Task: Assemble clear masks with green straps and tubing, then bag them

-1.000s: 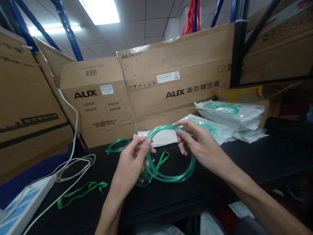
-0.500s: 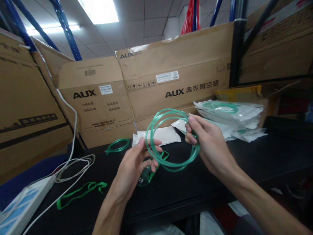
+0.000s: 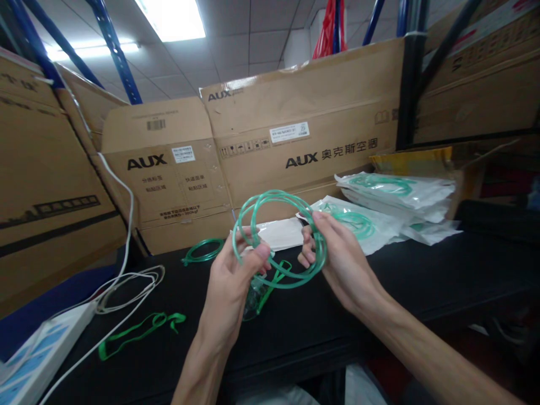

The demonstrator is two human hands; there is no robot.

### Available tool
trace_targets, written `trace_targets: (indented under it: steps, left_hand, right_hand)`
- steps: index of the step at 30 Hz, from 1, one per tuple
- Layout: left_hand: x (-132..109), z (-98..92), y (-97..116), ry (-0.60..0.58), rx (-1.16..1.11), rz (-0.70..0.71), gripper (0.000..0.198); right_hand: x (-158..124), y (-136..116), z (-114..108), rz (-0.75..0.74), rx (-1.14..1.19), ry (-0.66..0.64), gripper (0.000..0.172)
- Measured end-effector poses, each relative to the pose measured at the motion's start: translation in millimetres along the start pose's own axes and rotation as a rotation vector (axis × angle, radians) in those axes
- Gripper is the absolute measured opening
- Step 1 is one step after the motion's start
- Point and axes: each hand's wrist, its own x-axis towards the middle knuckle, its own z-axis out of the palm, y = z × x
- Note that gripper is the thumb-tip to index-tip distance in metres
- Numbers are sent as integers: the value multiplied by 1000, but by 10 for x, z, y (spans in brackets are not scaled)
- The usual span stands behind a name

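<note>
Mid-frame, above the black tabletop [image 3: 426, 281], the green tubing [image 3: 278, 194] is already in several loops — coiling looks largely done. The right hand [image 3: 340, 247] pinches its right side, thumb against fingers; the left hand [image 3: 230, 275] is loosely closed on its left side, how firmly I cannot tell. The loops spread apart there and no tie shows, so tidying seems unfinished. Just below lies a clear plastic piece [image 3: 253, 299] — whether the tubing joins it is hidden.

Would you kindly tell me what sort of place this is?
Probably a packing or storage workspace, judging by the blue metal post, AUX-printed cardboard and stacked white pouches.
</note>
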Motion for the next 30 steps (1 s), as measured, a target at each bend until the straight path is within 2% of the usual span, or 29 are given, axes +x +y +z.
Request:
trace_targets:
  steps: [2, 5, 11, 14, 18, 21, 23, 25, 27, 30]
  left_hand:
    - [6, -4, -20, 14, 98, -14, 43]
    - [3, -10, -45, -6, 331, -40, 33]
    - [-75, 51, 18, -48, 781, 81, 47]
    - [-113, 64, 41, -42, 858, 33, 54]
    - [-116, -12, 73, 125, 796, 9, 45]
    - [-65, -157, 181, 201, 801, 21, 46]
    - [11, -301, 289, 226, 878, 49, 47]
    - [132, -484, 394, 254, 938, 58, 48]
    - [296, -702, 466, 284, 930, 43, 50]
    - [588, -1070, 480, 304, 866, 14, 50]
  right_hand:
    - [-7, 25, 10, -24, -46, -31, 29]
    - [-10, 28, 4, -97, -98, -54, 26]
    - [2, -84, -5, -229, -108, -12, 17]
    - [25, -111, -10, -251, -122, -25, 17]
    - [56, -128, -61, -220, -270, -122, 24]
    - [54, -147, -103, -119, -447, -224, 29]
    - [51, -154, -120, -16, -475, -255, 31]
    - [65, -159, -136, 39, -448, -238, 45]
    - [101, -173, -165, 24, -449, -216, 56]
    - [175, -217, -235, -47, -520, -216, 60]
